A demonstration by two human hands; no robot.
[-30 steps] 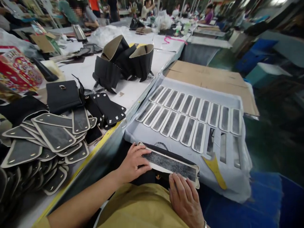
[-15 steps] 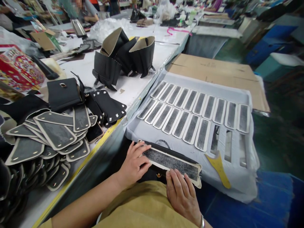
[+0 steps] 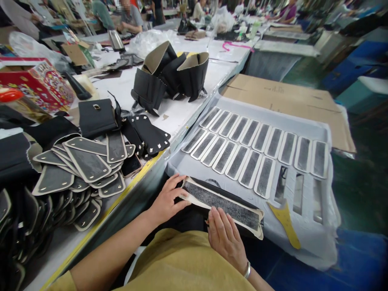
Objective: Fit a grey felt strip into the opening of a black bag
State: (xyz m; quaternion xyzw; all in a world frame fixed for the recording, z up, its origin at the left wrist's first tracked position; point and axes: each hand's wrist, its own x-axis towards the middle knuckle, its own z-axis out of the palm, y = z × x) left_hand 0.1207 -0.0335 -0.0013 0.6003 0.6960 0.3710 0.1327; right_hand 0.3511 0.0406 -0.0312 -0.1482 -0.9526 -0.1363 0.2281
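Observation:
On my lap lies a black bag, its long base turned up. A dark grey strip with a pale, raised border covers that base; the border looks wrinkled at the right end. My left hand grips the left end, fingertips at the corner and thumb along the near edge. Stretched flat, the fingers of my right hand rest on the near long edge, right of the middle. A small gold-coloured fitting shows just left of those fingers.
Right of the bag, a cloth-covered surface carries rows of pale-edged grey strips and a yellow spreader. Cardboard lies behind. The left table holds piled panels, black bags and a red box. People work farther back.
The view has turned slightly left. My left hand's fingers have come off the strip's top to the bag's left end. My right hand has slid slightly left along the near edge.

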